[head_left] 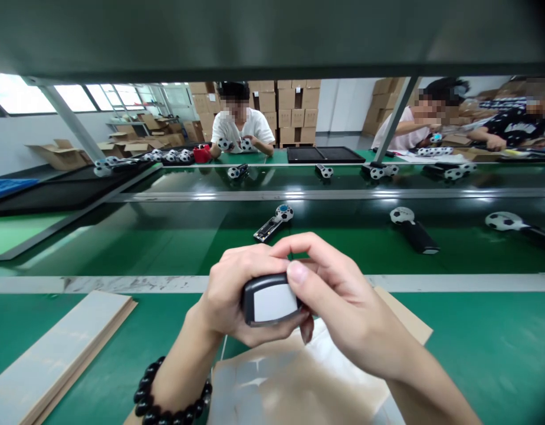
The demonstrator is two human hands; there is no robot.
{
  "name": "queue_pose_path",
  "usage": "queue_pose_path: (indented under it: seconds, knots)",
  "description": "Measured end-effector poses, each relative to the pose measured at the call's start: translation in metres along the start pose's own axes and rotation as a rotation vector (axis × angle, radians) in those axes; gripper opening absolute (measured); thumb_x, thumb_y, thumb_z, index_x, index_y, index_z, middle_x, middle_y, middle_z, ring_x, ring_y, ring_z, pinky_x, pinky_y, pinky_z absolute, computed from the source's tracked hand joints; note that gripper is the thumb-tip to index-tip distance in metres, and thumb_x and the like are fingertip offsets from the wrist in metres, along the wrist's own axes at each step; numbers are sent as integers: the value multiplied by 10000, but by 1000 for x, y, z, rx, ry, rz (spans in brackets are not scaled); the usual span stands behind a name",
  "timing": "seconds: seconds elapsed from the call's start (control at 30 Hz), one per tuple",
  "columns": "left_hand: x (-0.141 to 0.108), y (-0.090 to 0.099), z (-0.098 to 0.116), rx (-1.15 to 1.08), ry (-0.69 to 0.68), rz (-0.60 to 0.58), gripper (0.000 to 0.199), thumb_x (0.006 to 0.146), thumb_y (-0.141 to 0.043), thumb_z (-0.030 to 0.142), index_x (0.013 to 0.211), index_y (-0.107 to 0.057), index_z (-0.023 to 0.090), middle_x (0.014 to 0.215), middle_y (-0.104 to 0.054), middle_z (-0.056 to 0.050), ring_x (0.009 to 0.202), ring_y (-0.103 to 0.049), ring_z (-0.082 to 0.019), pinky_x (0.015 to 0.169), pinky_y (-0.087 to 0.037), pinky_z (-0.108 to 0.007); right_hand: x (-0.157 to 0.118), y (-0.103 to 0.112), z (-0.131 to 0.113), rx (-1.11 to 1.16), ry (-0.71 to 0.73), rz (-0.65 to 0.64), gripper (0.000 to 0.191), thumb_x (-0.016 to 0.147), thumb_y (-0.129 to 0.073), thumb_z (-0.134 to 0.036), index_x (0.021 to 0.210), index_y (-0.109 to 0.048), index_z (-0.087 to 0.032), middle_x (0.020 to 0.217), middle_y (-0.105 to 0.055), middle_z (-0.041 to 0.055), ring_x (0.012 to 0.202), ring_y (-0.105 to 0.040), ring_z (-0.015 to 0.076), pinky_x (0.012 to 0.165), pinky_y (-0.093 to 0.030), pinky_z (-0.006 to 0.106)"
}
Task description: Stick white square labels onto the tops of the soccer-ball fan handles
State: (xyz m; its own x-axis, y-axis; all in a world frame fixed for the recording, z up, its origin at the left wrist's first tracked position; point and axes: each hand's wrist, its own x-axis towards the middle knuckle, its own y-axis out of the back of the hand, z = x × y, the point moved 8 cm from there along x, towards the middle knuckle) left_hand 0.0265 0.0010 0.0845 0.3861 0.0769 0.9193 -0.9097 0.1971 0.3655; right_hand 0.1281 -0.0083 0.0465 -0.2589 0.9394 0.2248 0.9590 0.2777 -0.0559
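Observation:
Held up in front of me is a black-cased handheld device, its pale grey end face turned toward me. My left hand is wrapped around its body from the left side. The thumb of my right hand presses on the upper right edge of that end, with the other fingers curled over the far side. The rest of the device is hidden by my hands. Beneath them lies worn sheet material, partly grey and partly tan.
Beyond my bench, a green conveyor belt carries football-patterned devices, one with its handle opened and one with a black handle. Stacked boards lie at left. Several co-workers sit across. A shelf hangs overhead.

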Motion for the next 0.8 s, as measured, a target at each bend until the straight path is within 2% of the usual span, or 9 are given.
queue_pose_path:
  seconds: [0.07,0.13,0.2,0.3,0.4,0.53,0.6,0.73,0.8]
  knots:
    - [-5,-2,-9,-39,16,-53,334,911,-703,419,1122,-606,179,740,-704,-26,610,-675,-147,578,-554,-236,8,14,9,-117,2,74,181,1024,-456,-348,1031,-616,-263,721,-571,-43,548,-510,102,507,-445,214]
    - [-17,-5,-35,43,91,-152,418,911,-683,541,1114,-629,179,792,-732,-49,668,-704,-166,623,-566,-248,13,37,22,-304,-31,215,161,998,-462,-326,982,-599,-243,669,-524,-51,554,-492,117,524,-426,234]
    - [-36,-6,-82,249,223,-264,468,878,-703,590,1089,-666,173,895,-762,-88,760,-733,-204,706,-581,-287,11,58,36,-432,-82,314,144,983,-482,-323,971,-592,-231,653,-500,-51,570,-473,131,533,-395,251]
    - [-67,0,-155,449,373,-351,482,844,-739,588,1051,-720,154,1038,-768,-163,1007,-726,-323,939,-552,-452,-7,74,52,-509,-161,307,174,984,-500,-341,940,-615,-218,668,-523,-37,608,-503,147,556,-385,268]
    - [-94,2,-202,469,437,-401,372,871,-736,509,1011,-738,165,1148,-750,-155,1174,-666,-351,1052,-495,-515,-39,85,57,-573,-225,290,238,995,-503,-388,898,-637,-218,684,-551,-25,629,-516,155,577,-383,279]
    - [-111,-6,-222,514,579,-463,320,949,-680,413,1117,-682,141,1210,-688,-106,1124,-664,-272,976,-560,-477,-85,98,68,-651,-312,383,300,1019,-449,-400,874,-638,-217,704,-572,-9,643,-535,161,585,-404,279]
    - [-109,-17,-221,560,685,-463,335,990,-632,380,1222,-632,139,1238,-654,-107,1111,-656,-253,970,-563,-483,-101,90,79,-692,-334,370,292,1023,-439,-374,871,-636,-220,706,-594,-5,636,-550,161,573,-413,274]
    - [-105,-70,-219,575,886,-570,390,962,-668,409,1249,-630,147,1208,-673,-106,1112,-658,-262,1011,-529,-516,-114,41,107,-682,-347,168,267,1031,-416,-304,904,-637,-225,792,-683,18,689,-623,173,618,-458,291]
    - [-106,-90,-223,559,952,-594,432,907,-740,331,1280,-635,141,1120,-722,-119,1112,-671,-304,1081,-445,-558,-116,11,114,-739,-282,39,251,1030,-418,-258,938,-649,-222,884,-717,43,772,-670,199,675,-499,321]
